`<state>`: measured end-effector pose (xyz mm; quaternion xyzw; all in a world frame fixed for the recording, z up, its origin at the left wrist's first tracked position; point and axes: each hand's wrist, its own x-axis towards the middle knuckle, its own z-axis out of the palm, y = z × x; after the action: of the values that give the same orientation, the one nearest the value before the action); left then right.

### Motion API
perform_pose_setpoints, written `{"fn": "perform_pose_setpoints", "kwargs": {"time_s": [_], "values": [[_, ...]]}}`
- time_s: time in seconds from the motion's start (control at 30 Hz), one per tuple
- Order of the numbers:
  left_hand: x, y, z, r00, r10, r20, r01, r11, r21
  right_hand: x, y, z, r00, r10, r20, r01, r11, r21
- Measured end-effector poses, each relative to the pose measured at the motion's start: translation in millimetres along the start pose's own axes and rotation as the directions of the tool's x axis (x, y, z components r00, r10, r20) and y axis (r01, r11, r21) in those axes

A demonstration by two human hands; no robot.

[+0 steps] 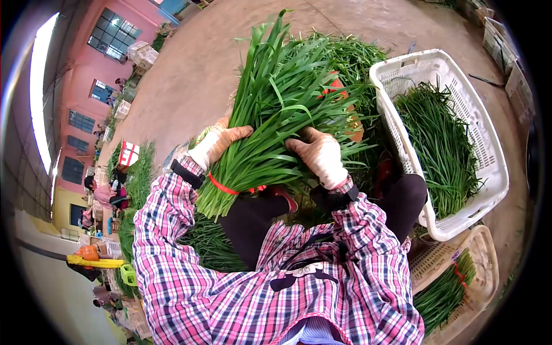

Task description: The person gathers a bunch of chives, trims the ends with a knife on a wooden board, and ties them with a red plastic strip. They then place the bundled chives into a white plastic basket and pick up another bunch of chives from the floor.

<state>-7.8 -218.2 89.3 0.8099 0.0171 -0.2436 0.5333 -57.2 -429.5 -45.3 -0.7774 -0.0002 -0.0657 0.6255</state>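
Note:
A large bunch of garlic chives point(270, 109) is held up in front of my lap, pale cut ends low at the left and leaf tips pointing up and right. A red tie point(221, 185) goes round it near the cut ends. My left hand point(214, 142), in a stained white glove, grips its left side with the thumb across the leaves. Gloved too, my right hand point(319, 154) grips the right side, fingers hidden among the leaves. Behind the bunch lies a heap of loose chives point(351, 54), with something red and orange point(334, 85) partly covered.
To my right stands a white plastic crate point(440, 237) with chives inside. Below it, a beige crate point(490, 259) holds a red-tied bunch point(448, 293). More chives point(213, 241) lie beside my left leg. Other people point(103, 192) sit among crates along the far left wall.

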Motion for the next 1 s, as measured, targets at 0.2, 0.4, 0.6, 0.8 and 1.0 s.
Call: {"fn": "perform_pose_setpoints", "kwargs": {"time_s": [0.2,0.4,0.6,0.8,1.0], "values": [[-32,-20,-18,0.995,-0.092,0.027,0.091,0.995,0.039,-29,10,30,0.991,-0.012,0.131,-0.017,0.975,0.222],[-67,-72,-28,0.982,-0.179,0.066,0.186,0.975,-0.125,-92,9,46,0.936,0.194,0.294,-0.325,0.155,0.933],[-78,-126,-49,0.967,-0.253,0.040,0.256,0.953,-0.159,-96,97,-22,0.895,0.428,0.123,-0.292,0.355,0.888],[-72,-143,-53,0.959,-0.271,0.087,0.283,0.941,-0.184,-104,43,-3,0.995,-0.100,0.006,0.099,0.990,0.103],[-59,-158,-50,0.961,-0.224,0.163,0.257,0.939,-0.228,-90,6,78,0.875,-0.377,0.302,0.466,0.824,-0.323]]}}
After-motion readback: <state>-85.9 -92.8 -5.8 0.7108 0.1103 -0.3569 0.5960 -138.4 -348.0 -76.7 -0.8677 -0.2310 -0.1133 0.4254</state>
